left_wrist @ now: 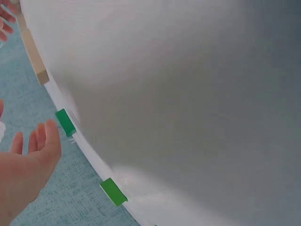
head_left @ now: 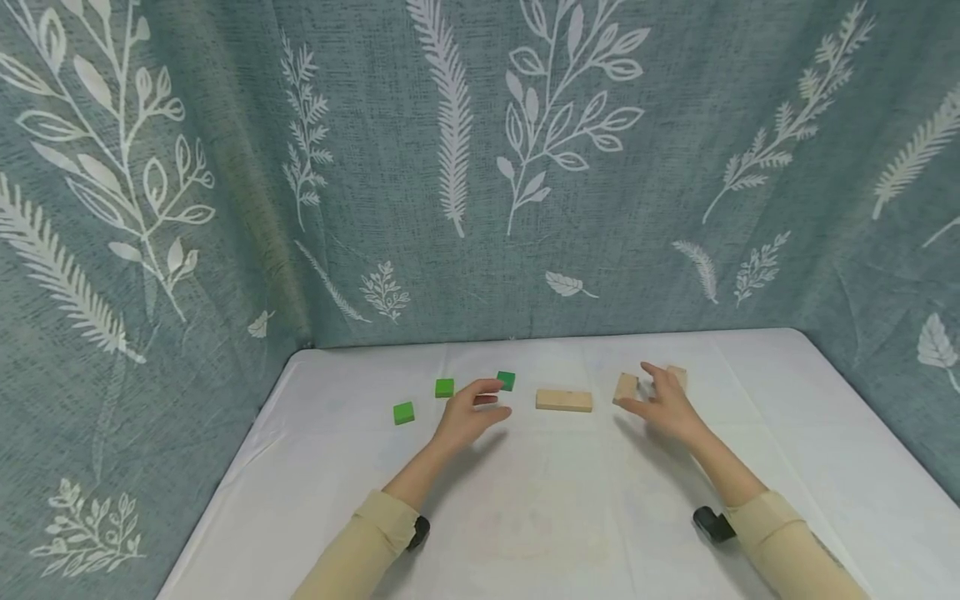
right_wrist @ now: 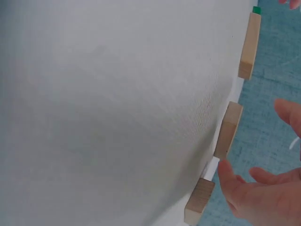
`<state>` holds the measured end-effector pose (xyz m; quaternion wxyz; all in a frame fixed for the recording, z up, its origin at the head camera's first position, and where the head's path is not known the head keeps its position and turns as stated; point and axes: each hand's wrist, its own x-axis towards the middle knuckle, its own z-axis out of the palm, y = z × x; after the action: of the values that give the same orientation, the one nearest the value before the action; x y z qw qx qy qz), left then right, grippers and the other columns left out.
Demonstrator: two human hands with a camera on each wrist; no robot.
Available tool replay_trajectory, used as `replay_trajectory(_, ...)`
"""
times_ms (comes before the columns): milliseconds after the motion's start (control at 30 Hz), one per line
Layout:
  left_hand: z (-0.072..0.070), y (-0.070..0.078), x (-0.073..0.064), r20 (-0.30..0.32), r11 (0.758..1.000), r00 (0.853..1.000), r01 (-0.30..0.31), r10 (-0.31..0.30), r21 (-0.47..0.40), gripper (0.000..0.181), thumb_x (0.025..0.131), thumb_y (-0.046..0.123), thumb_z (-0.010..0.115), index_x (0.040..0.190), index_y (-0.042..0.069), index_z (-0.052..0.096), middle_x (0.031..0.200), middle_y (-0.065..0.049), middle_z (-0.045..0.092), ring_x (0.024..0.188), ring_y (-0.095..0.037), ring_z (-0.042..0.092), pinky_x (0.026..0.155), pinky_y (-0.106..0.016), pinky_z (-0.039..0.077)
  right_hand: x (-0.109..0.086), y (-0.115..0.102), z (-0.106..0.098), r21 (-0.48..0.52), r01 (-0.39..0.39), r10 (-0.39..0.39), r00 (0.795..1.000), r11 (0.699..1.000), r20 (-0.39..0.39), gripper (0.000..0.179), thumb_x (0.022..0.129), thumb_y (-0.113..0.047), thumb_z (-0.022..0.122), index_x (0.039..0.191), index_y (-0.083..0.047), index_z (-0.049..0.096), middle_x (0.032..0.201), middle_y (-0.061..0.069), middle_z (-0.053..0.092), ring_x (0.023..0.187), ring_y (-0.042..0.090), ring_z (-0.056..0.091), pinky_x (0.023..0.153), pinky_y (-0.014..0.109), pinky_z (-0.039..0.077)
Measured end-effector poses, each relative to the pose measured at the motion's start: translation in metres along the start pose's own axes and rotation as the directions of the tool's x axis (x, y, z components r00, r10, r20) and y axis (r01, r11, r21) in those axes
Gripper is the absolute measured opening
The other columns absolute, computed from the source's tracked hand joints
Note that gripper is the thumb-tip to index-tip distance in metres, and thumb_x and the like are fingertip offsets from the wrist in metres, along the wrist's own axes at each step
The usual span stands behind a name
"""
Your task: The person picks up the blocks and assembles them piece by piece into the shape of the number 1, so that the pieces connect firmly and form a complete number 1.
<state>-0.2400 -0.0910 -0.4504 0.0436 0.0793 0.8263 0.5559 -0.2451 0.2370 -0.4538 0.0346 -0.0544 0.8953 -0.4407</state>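
My left hand (head_left: 464, 417) hovers over the table with fingers loosely bent and nothing in its grasp. A dark green block (head_left: 506, 381) lies just beyond its fingertips. Two lighter green blocks, one (head_left: 445, 388) behind the hand and another (head_left: 403, 413) farther left, lie beside it. Over on the right, my right hand (head_left: 666, 407) has thumb and fingers spread, holding nothing. Closest to it is a short wooden block (head_left: 626, 388), seen by the gap between thumb and fingers. Another wooden block (head_left: 677, 377) is partly hidden behind that hand. Between the hands lies a longer wooden block (head_left: 564, 401).
A white cloth covers the table (head_left: 555, 517). Behind it and along both sides hangs a blue-green curtain (head_left: 480, 275) with white leaf patterns. Black wrist devices (head_left: 712, 525) show under the sleeves.
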Motion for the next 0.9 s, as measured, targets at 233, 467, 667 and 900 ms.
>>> replay_trajectory(233, 0.009, -0.001, 0.006, 0.052, 1.0, 0.998, -0.02, 0.019, 0.017, 0.043, 0.087, 0.008, 0.071, 0.129, 0.003, 0.059, 0.13, -0.015, 0.059, 0.118, -0.032, 0.055, 0.094, -0.045, 0.047, 0.008, 0.002, 0.001, 0.006, 0.003, -0.003, 1.0, 1.0, 0.026, 0.083, 0.091, -0.02, 0.068, 0.146, 0.016, 0.016, 0.143, 0.041, 0.017, 0.13, 0.058, 0.025, 0.103, 0.059, 0.034)
replay_trajectory(467, 0.02, -0.001, 0.016, 0.084, 0.996, 0.996, -0.037, 0.03, 0.081, 0.04, 0.086, 0.009, 0.073, 0.125, 0.004, 0.063, 0.126, -0.015, 0.061, 0.115, -0.031, 0.057, 0.093, -0.044, 0.047, 0.01, -0.001, 0.0, -0.067, -0.031, 0.034, 0.998, 0.997, 0.052, 0.083, 0.091, -0.023, 0.068, 0.145, 0.016, 0.018, 0.141, 0.041, 0.023, 0.128, 0.057, 0.031, 0.099, 0.06, 0.038)
replay_trajectory(667, 0.026, 0.0, 0.024, 0.101, 0.992, 0.994, -0.053, 0.042, 0.114, 0.042, 0.085, 0.007, 0.074, 0.124, 0.001, 0.062, 0.124, -0.016, 0.062, 0.113, -0.031, 0.059, 0.091, -0.04, 0.049, 0.012, 0.0, -0.002, -0.069, -0.017, 0.022, 0.998, 0.997, 0.065, 0.085, 0.088, -0.028, 0.071, 0.144, 0.016, 0.023, 0.138, 0.04, 0.029, 0.125, 0.056, 0.035, 0.098, 0.059, 0.04)
replay_trajectory(900, 0.031, -0.003, 0.033, 0.124, 0.983, 0.99, -0.087, 0.067, 0.162, 0.042, 0.083, 0.004, 0.075, 0.122, -0.001, 0.062, 0.119, -0.016, 0.063, 0.109, -0.031, 0.06, 0.087, -0.037, 0.051, 0.014, 0.005, -0.003, -0.091, 0.028, -0.021, 0.997, 0.995, 0.072, 0.083, 0.086, -0.029, 0.073, 0.14, 0.017, 0.03, 0.132, 0.041, 0.035, 0.119, 0.055, 0.042, 0.094, 0.056, 0.044)
